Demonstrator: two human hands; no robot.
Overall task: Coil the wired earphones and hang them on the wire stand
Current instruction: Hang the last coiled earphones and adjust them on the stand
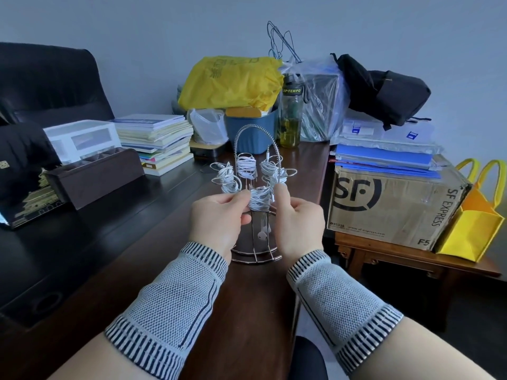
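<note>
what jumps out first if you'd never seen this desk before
Dead centre, the left hand and right hand pinch a coiled white earphone bundle at the front of a chrome wire stand, where more white coils already hang. Behind it a bright yellow plastic bag tops the clutter, and a cardboard box sits at the right.

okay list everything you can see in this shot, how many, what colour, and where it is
Earphone coils: four visible, white, on the wire stand's arms.
Wire stand: one, chrome, on the desk's near middle.
Desk: one, dark brown.
Books: one stack, pale, back left.
Yellow bag: one, at the back.
Water bottle: one, greenish, back centre.
Cardboard box: one, brown, right, on a low wooden table.
Yellow tote: one, far right.
Left hand: pinches the front coil.
Right hand: holds the coil's other side.
</note>
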